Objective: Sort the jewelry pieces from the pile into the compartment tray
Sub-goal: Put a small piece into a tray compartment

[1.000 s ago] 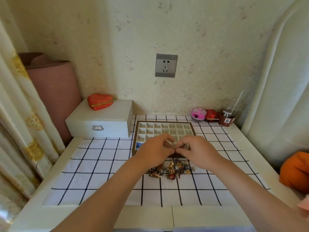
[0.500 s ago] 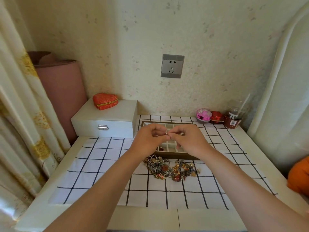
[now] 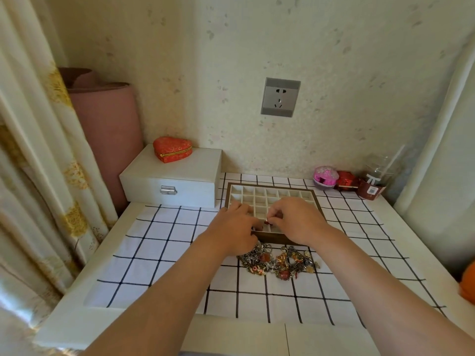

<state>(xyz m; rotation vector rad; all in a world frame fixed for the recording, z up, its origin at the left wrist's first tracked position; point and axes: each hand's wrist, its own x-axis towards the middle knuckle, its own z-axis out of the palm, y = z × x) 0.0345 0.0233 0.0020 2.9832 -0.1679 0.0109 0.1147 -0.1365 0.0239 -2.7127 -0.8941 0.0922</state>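
A pile of jewelry (image 3: 279, 262), gold, silver and red pieces tangled together, lies on the checked cloth just in front of the compartment tray (image 3: 272, 195). The tray is wood-framed with several small white cells. Both hands hover over its near part. My right hand (image 3: 295, 220) pinches a small red piece (image 3: 267, 222) at its fingertips, low over a near cell. My left hand (image 3: 235, 226) sits close beside it with curled fingers; whether it also holds the piece is hidden. The hands cover the tray's front cells.
A white box (image 3: 171, 181) with a metal clasp stands left of the tray, a red heart-shaped case (image 3: 172, 149) on top. At the back right are a pink round box (image 3: 325, 177), a red box (image 3: 347, 180) and a plastic cup (image 3: 374, 182). A curtain hangs at the left.
Both hands have dropped from above the tray's middle toward its near cells, the small piece still pinched between them. The head has moved, shifting the view.
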